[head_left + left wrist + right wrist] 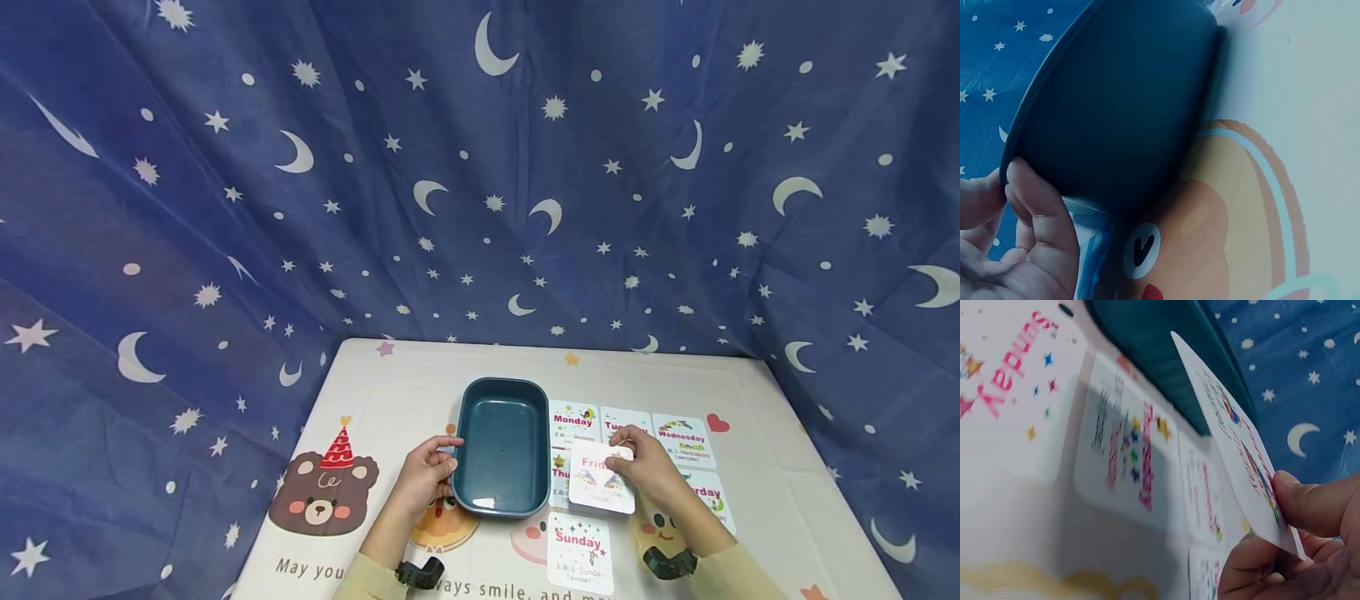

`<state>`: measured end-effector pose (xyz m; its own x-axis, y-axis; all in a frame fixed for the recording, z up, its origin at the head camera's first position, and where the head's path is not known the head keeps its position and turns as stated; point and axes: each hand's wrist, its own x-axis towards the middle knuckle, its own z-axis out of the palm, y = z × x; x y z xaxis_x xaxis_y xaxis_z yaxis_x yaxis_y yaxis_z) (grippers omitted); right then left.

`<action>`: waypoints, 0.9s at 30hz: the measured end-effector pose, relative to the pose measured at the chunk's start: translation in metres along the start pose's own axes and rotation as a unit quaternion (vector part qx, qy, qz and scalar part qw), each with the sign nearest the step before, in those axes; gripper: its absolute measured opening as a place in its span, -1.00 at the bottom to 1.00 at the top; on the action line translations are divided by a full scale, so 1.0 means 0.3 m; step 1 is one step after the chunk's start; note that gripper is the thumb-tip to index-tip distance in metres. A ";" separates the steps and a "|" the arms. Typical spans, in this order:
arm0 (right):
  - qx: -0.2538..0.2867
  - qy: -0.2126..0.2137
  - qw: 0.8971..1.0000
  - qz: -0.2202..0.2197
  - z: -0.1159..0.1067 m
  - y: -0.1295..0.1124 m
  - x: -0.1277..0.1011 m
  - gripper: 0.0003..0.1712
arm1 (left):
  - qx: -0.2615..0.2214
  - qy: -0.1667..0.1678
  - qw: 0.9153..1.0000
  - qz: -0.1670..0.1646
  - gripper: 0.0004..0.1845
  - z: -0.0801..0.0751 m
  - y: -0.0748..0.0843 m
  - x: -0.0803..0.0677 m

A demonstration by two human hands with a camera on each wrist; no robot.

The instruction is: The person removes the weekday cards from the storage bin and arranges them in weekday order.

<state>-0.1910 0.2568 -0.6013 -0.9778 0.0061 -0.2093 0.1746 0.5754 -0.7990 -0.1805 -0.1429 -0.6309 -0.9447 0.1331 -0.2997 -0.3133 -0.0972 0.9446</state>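
Note:
A dark teal rectangular tray stands on the white printed mat. My left hand grips its left rim; in the left wrist view the fingers curl at the tray's edge. My right hand pinches a white "Friday" card, lifted and tilted above the other cards; the right wrist view shows that card between thumb and fingers. Day cards lie flat right of the tray: Monday, Wednesday, Sunday, and others partly hidden.
A blue cloth with moons and stars hangs behind and around the table. The mat carries a bear drawing at the left and printed text along the front edge. Black wrist bands sit on both forearms.

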 end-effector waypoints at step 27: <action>-0.104 0.000 0.995 0.008 -0.112 0.181 0.002 -0.64 | -0.003 -0.006 1.000 0.001 -0.58 -0.001 0.000 -0.004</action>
<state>-0.1858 0.3156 -0.6259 -0.9751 0.0169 -0.2213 0.1630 0.7314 -0.6622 -0.1793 -0.1436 -0.6307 -0.9442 0.1440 -0.2964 -0.3121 -0.1028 0.9445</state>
